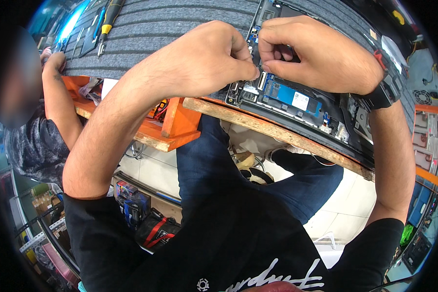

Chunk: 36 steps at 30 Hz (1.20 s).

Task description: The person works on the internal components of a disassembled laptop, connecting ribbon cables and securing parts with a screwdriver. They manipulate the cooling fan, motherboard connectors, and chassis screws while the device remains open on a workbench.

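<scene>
Grey ribbed mat point(180, 24); both hands, left point(207, 61) and right point(321, 56), curled knuckle-up over opened laptop point(297, 104), fingertips pinched, apparently on small connector point(261, 80).

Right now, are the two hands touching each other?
Apart. In the head view, a thin gap shows between the left hand and right hand above the opened laptop.

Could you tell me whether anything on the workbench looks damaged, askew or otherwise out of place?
Nothing looks damaged or spilled. The opened laptop lies near the bench edge with its blue circuit board exposed. The left hand and right hand pinch at a small part by the board. A yellow-handled screwdriver lies apart on the grey mat.
</scene>
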Tool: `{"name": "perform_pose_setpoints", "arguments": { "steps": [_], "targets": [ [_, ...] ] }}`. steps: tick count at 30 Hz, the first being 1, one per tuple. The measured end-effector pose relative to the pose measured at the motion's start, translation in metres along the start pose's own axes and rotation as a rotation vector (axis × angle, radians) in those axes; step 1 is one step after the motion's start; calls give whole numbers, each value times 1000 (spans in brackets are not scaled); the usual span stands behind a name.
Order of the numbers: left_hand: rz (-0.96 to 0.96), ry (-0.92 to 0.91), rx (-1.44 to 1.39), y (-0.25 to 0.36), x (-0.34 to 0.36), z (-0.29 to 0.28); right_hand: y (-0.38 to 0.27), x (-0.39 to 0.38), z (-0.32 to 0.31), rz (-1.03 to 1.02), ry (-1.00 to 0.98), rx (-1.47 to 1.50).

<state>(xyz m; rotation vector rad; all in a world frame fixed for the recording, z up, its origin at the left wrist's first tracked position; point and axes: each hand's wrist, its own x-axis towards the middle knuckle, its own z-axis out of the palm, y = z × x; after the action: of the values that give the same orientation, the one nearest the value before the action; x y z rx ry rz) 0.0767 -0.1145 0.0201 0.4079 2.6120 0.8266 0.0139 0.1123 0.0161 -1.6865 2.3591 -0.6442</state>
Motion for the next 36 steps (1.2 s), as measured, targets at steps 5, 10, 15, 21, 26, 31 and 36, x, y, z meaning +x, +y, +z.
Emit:
{"name": "perform_pose_setpoints", "arguments": {
  "steps": [5,10,15,21,26,31,36],
  "targets": [
    [-1,-3,7,-2,1,1,2,-1,0,6,-17,-3],
    [32,15,-18,-3,1,2,1,0,1,-3,-9,3],
    [71,58,-29,-3,-1,5,0,1,0,24,-26,11],
    [15,44,16,5,0,6,1,0,1,-9,-19,-21],
    [54,45,8,0,-1,4,-1,1,0,5,-22,-10],
    [58,38,-2,-2,0,3,1,2,-1,-8,-34,-6],
    [47,29,18,-2,0,3,2,3,-1,-34,-29,-13]
  ]
}}
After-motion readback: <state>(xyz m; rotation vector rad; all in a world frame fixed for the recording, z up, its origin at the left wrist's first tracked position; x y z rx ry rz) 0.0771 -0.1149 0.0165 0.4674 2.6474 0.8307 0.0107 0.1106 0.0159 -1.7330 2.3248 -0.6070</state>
